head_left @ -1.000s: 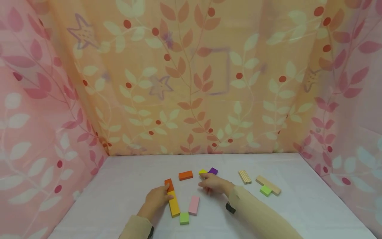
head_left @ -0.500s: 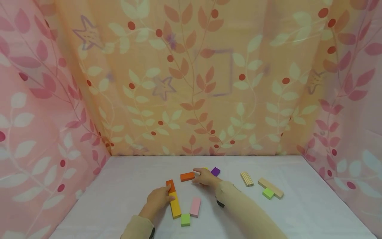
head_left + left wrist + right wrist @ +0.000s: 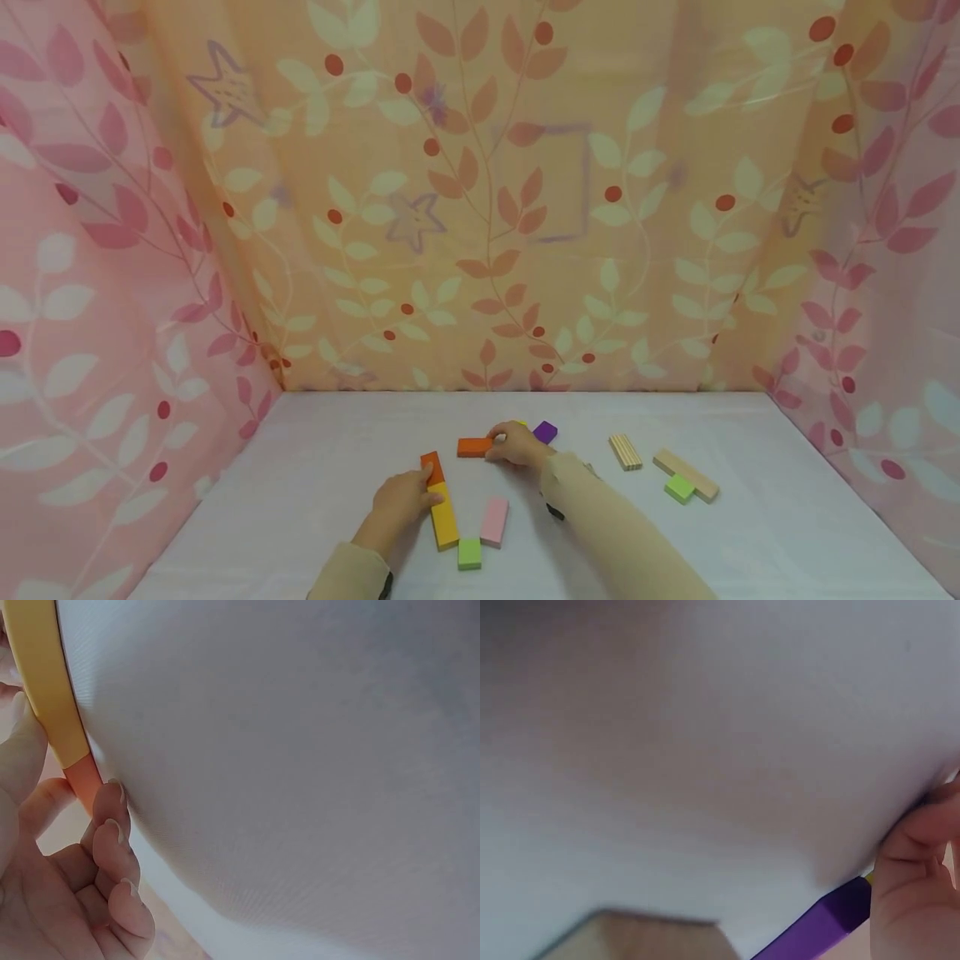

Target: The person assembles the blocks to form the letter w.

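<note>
In the head view my left hand (image 3: 400,500) holds an orange block (image 3: 432,467) and the long yellow block (image 3: 444,518) lined up end to end with it. The left wrist view has the thumb against the yellow block (image 3: 49,682) and fingertips around the orange block (image 3: 82,780). Farther back, my right hand (image 3: 521,446) pinches the right end of another orange block (image 3: 472,448), which lies flat. A smaller yellow block (image 3: 521,423) peeks out behind that hand, mostly hidden. Beside it is a purple block (image 3: 545,432).
Near the front lie a light green block (image 3: 469,553) and a pink block (image 3: 494,522). To the right are a striped wooden piece (image 3: 626,452), a plain wooden block (image 3: 686,474) and a second green block (image 3: 679,488) touching it. Patterned cloth (image 3: 480,200) walls the white table.
My right hand has moved left from beside the yellow and purple blocks and now grips the far orange block. The left hand keeps its hold; the view has shifted slightly.
</note>
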Tool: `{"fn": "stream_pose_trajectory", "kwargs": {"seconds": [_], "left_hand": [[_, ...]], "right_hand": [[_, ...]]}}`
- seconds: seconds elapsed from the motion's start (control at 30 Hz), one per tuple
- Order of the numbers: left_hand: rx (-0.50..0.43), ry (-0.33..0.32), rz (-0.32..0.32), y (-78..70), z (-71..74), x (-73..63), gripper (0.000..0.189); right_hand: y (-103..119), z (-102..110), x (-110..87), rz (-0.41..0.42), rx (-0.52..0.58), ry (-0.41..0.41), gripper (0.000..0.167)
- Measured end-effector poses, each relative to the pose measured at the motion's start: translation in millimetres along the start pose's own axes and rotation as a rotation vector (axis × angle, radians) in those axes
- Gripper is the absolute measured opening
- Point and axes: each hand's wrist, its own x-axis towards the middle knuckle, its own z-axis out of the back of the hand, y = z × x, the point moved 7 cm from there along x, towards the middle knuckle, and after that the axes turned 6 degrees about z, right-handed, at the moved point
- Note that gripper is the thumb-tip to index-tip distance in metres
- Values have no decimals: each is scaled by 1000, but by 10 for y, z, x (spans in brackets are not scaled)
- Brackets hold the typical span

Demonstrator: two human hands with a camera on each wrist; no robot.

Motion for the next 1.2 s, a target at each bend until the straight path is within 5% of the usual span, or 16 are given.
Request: {"fn": "stream_pose_trajectory", "kwargs": {"seconds": [0.53,0.8,1.0,1.2], "left_hand": [[18,15,10,12,5,-26,62],[9,16,16,31,-12,-5,62],[8,16,-2,5,10,-2,62],[13,15,-14,-36,21,-25,61]], "right_hand": [[84,149,-267,80,345,49,34],[59,205,-423,64,275,102,34],[-36,191,-462,-34,214,53,23],[-49,191,-481,13,103,-26,27]]}}
